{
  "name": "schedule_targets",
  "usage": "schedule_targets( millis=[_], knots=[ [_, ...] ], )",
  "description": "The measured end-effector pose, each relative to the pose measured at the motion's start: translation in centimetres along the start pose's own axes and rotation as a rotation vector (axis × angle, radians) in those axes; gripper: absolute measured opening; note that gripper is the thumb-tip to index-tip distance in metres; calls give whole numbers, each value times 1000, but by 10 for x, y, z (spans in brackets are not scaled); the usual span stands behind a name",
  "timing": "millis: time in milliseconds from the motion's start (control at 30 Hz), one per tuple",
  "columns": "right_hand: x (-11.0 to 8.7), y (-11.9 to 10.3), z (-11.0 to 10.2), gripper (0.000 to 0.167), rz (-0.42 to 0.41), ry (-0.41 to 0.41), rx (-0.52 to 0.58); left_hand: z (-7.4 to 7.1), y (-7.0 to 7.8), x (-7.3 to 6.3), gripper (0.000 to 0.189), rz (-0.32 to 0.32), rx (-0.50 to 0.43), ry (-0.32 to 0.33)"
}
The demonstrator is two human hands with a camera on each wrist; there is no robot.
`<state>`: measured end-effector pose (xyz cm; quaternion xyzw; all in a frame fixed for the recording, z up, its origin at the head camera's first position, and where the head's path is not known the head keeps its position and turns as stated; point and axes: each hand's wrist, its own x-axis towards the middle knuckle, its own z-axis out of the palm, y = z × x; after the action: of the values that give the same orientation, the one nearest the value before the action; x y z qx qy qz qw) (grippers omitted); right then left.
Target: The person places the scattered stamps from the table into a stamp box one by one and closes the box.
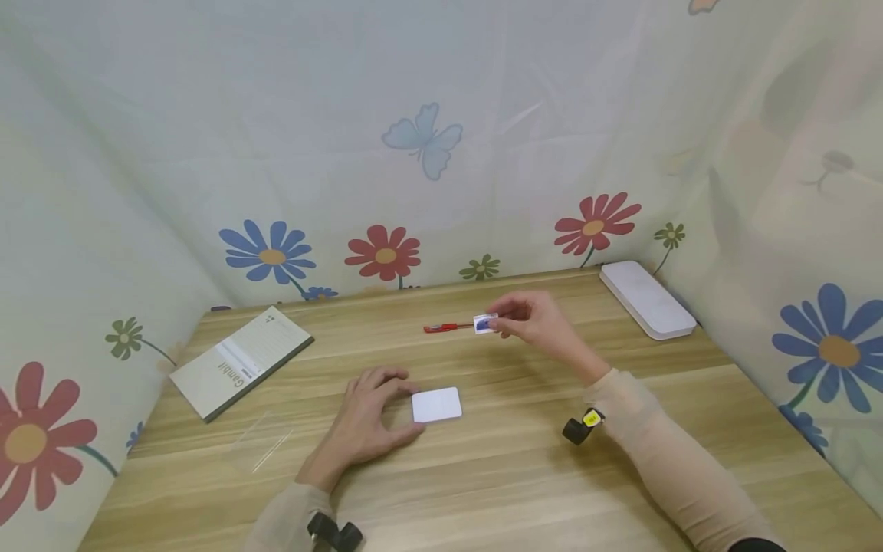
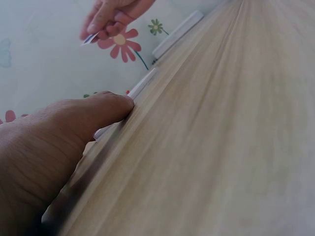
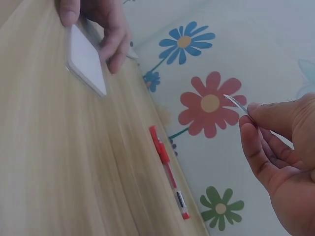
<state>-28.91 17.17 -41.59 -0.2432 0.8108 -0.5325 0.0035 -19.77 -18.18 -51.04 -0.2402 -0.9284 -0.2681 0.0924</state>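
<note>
My right hand (image 1: 527,322) pinches a small card with a blue picture (image 1: 483,323) between thumb and fingers, above the table towards the back. The right wrist view shows this card (image 3: 235,104) edge-on and slightly bent. My left hand (image 1: 369,418) holds a small, flat, white rectangular block with rounded corners (image 1: 437,405) at its left end, thumb on the near corner and a finger on the far one. In the right wrist view the white block (image 3: 86,59) looks thin; whether it is a case or a stack cannot be told. It lies low at the tabletop.
A red pen (image 1: 440,328) lies behind the white block, near the card. At the left are a notebook (image 1: 241,362) and a clear plastic piece (image 1: 262,445). A long white box (image 1: 647,299) stands at the back right. Flowered cloth (image 1: 428,215) encloses the wooden table (image 1: 483,491).
</note>
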Motion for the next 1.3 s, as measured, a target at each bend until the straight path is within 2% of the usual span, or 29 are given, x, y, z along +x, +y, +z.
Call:
schedule_targets(
  millis=[267,467,800,1033,1133,1300],
  knots=[
    [-2,0,18,20,20,-33,24,1,0,0,56,3,2,2],
    [-4,1,37,19,41,-52,81,0,0,1,55,9,1,4],
    [-8,10,70,18,-3,-103,133,1,-1,1,55,11,6,7],
    [-16,13,97,12,20,-184,116,1,-1,0,56,23,10,6],
    [-19,13,106,9,6,-221,102,1,-2,0,56,27,10,9],
    [-22,11,116,5,-23,-228,56,1,-1,0,57,26,14,8]
  ],
)
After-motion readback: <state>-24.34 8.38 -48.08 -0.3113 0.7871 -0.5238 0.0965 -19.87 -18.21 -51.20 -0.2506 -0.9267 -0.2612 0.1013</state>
